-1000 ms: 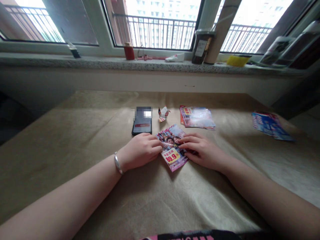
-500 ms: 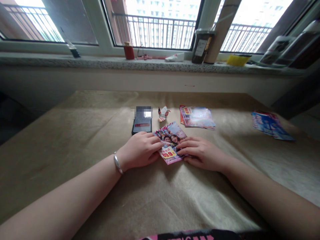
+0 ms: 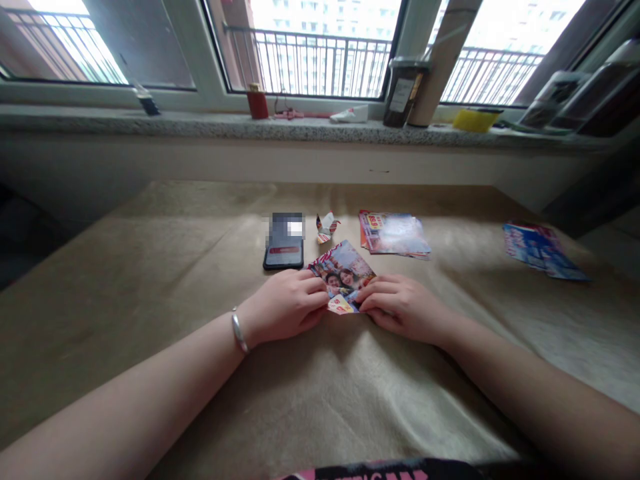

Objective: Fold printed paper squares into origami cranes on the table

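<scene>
A colourful printed paper flyer [image 3: 345,270] lies tilted on the tan tablecloth [image 3: 150,267], its near corner folded up between my hands. My left hand [image 3: 285,307], with a silver bracelet at the wrist, is closed, its fingertips pinching the flyer's near left edge. My right hand [image 3: 400,303] is closed too, its fingers pressing and gripping the near right edge. A black phone [image 3: 285,250] lies just beyond my left hand. A small folded paper figure [image 3: 327,228] stands behind the flyer.
A stack of flyers [image 3: 395,235] lies beyond my right hand, and blue flyers [image 3: 543,250] lie far right. On the stone windowsill [image 3: 150,123] stand a red cup [image 3: 258,103], a dark jar [image 3: 404,93] and a yellow object [image 3: 475,120].
The flyer's near corner with the yellow price tag has been folded up toward the middle, so less of it shows. Both hands moved slightly closer together on it.
</scene>
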The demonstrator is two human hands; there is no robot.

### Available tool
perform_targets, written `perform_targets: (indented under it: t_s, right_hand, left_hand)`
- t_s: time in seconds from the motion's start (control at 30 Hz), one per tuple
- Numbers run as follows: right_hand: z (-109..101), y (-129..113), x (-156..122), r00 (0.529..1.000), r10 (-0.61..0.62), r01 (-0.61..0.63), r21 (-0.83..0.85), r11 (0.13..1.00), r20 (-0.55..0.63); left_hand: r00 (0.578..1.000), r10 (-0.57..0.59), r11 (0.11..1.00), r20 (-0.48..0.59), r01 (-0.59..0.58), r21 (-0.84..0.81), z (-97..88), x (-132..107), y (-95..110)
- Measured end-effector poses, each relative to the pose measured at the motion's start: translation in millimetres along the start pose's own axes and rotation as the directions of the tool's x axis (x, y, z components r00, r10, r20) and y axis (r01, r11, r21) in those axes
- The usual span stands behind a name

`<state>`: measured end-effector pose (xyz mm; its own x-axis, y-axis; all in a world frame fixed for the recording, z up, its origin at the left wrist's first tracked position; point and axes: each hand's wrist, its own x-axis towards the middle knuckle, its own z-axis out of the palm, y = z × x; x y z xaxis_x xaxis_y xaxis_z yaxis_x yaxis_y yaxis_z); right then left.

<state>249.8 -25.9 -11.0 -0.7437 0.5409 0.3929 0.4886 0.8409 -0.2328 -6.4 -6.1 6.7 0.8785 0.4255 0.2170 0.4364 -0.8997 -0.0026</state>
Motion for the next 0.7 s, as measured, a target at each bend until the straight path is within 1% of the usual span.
perform_targets:
  t_s: [0.17,0.3,0.37,0.57,0.63,0.7]
  right_hand:
    - [2,-1,1,1.000,0.022,-0.022,-0.029,0.999,-0.014]
    - [3,0,4,1.000,0.028,-0.028,0.009,1.000,-0.001]
    - [3,-1,6,0.999,0.032,-0.032,0.032,0.999,0.007]
    - [2,-3,10,0.998,0.057,-0.058,0.057,0.997,0.022]
    - [2,-4,9,0.995,0.103,-0.104,0.062,0.993,0.011]
    - [2,-4,7,0.984,0.180,-0.179,0.069,0.981,-0.008]
  left_hand:
    - [0.999,-0.032,0.997,-0.010,0.031,-0.073,0.9,-1,-1]
    - [0.999,-0.033,0.986,-0.024,0.029,-0.167,-1.2,-1,2]
    - [0.998,-0.056,0.972,-0.034,0.046,-0.229,-2.0,0,5]
    - [0.967,-0.249,0.900,-0.052,0.211,-0.381,-0.1,4,11]
    - [0.946,-0.319,0.873,-0.054,0.272,-0.404,1.4,6,10]
    - [0.922,-0.384,0.850,-0.056,0.329,-0.413,2.8,7,7]
